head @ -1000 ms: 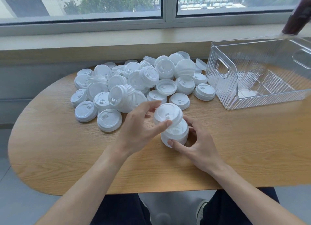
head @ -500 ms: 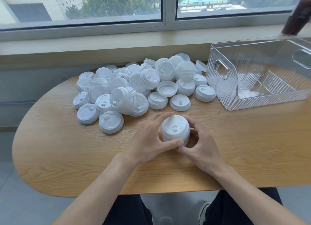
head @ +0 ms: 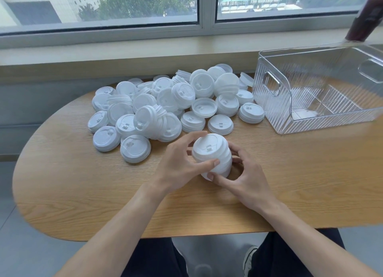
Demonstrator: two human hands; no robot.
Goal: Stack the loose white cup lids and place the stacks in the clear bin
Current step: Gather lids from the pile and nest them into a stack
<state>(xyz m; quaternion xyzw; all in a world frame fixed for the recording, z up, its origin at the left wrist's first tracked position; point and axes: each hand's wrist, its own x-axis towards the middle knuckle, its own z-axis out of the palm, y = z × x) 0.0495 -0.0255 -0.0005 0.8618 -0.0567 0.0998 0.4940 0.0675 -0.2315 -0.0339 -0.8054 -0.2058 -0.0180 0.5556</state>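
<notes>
Stacking is going on: the left hand [head: 178,164] and right hand [head: 244,177] are both curling around a short stack of lids [head: 211,154], tilted between them just above the table [head: 290,183]. Loose lids [head: 165,102] are lying just beyond the left fingers, so adding more probably calls for a short reach forward. Beyond the right hand, bare wood is leaving room toward the clear bin [head: 267,102], well apart at the far right.

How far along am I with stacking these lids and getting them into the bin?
Early. One short stack of lids is gripped between your left hand and right hand. The clear bin looks nearly empty. The big pile of loose lids is left on the table.
</notes>
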